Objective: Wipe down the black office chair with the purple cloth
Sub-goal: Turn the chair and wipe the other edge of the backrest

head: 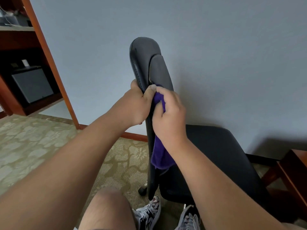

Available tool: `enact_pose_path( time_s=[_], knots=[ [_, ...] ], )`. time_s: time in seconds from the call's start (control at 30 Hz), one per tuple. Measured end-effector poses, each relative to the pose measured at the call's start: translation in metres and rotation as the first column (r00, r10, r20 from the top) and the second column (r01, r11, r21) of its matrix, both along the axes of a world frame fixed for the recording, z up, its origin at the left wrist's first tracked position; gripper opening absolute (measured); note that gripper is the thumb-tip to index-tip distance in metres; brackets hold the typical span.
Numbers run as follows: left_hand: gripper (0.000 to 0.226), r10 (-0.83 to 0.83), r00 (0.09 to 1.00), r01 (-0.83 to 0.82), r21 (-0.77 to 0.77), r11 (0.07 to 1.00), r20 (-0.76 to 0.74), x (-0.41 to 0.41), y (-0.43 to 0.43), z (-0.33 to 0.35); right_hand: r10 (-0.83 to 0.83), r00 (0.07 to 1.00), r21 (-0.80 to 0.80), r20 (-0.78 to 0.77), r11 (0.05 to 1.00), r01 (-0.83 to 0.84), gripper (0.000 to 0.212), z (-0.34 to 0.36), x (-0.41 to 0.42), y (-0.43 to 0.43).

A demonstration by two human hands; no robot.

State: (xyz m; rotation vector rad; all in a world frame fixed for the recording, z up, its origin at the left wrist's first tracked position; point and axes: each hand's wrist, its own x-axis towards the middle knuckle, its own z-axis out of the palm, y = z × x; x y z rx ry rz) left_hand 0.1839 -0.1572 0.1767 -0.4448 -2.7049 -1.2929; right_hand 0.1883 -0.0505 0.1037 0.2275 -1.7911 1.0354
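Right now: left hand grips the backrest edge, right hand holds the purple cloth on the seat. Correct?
Not quite. The head view shows the right hand holding the purple cloth against the backrest, beside the left hand, not on the seat. The left hand does grip the backrest edge.
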Motion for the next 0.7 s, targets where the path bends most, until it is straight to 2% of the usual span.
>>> enact_pose_path(
  time_s=[0.1,0.17,0.27,0.37,0.47,0.57,0.63,0.7],
  knots=[
    [0.044,0.002,0.999,-0.002,0.005,1.000,-0.044,-0.003,0.001,-0.005,-0.062,0.997,0.076,0.038,0.995,0.060,0.033,-0.030,-0.003,0.013],
    [0.053,0.000,0.998,-0.002,-0.024,1.000,-0.061,-0.004,-0.002,-0.011,-0.132,0.987,0.103,0.087,0.987,0.123,0.030,-0.063,0.002,0.018],
    [0.054,-0.013,0.997,0.005,-0.108,0.994,-0.077,-0.001,-0.005,-0.030,-0.184,0.955,0.117,0.233,0.980,0.160,0.023,-0.125,0.017,0.029],
    [0.047,-0.032,0.997,0.023,-0.125,0.992,-0.073,0.000,-0.007,-0.043,-0.163,0.876,0.041,0.453,0.986,0.162,0.022,-0.162,0.031,0.032],
    [0.045,-0.040,0.998,0.035,-0.105,0.994,-0.050,-0.002,-0.010,-0.044,-0.099,0.831,-0.131,0.548,0.970,0.203,0.027,-0.168,0.040,0.017],
    [0.044,-0.042,0.999,0.039,-0.116,0.993,-0.032,-0.002,-0.011,-0.044,-0.034,0.863,-0.379,0.504,0.889,0.256,0.031,-0.147,0.041,-0.002],
    [0.043,-0.039,0.998,0.033,-0.140,0.990,-0.042,-0.001,-0.010,-0.044,-0.074,0.936,-0.369,0.343,0.906,0.207,0.033,-0.114,0.035,-0.009],
    [0.039,-0.030,0.998,0.021,-0.154,0.988,-0.058,0.000,-0.009,-0.044,-0.092,0.985,-0.260,0.148,0.957,0.128,0.034,-0.073,0.020,-0.010]
  ],
)
